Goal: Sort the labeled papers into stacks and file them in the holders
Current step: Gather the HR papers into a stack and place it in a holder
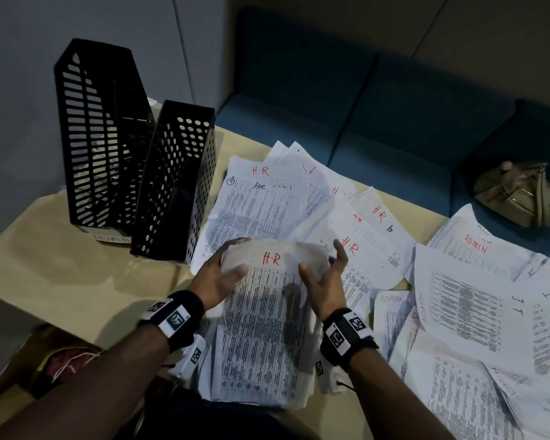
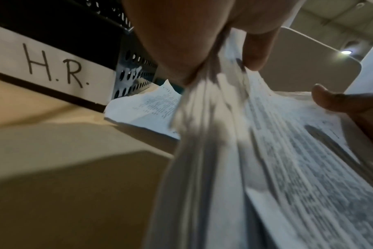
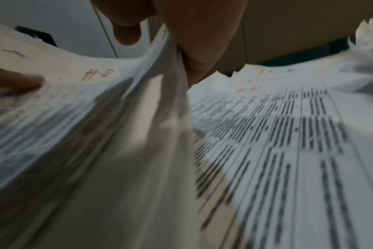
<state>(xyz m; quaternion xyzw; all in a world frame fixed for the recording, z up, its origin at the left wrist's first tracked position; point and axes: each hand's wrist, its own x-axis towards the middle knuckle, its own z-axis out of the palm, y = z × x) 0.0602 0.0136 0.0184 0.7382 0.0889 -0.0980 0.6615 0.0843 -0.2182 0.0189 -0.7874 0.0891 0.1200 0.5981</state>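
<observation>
A thick stack of printed sheets marked "H.R" in red (image 1: 267,312) lies in front of me on the table. My left hand (image 1: 232,257) grips its far left corner, thumb on top. My right hand (image 1: 321,258) grips the far right corner, which bends upward. The left wrist view shows the stack (image 2: 224,168) pinched under the palm, and the right wrist view shows its edge (image 3: 96,134). Loose H.R sheets (image 1: 261,201) fan out behind it. ADMIN sheets (image 1: 473,249) and IT sheets (image 1: 537,306) lie to the right. A round-hole holder (image 1: 175,185) labeled H.R. (image 2: 53,67) stands beside a slotted holder (image 1: 99,138).
The beige table (image 1: 61,265) shows bare surface at the left, in front of the holders. A blue sofa (image 1: 362,122) runs behind the table, with a tan bag (image 1: 521,192) on it. A brown box with clutter (image 1: 61,360) sits low at the left.
</observation>
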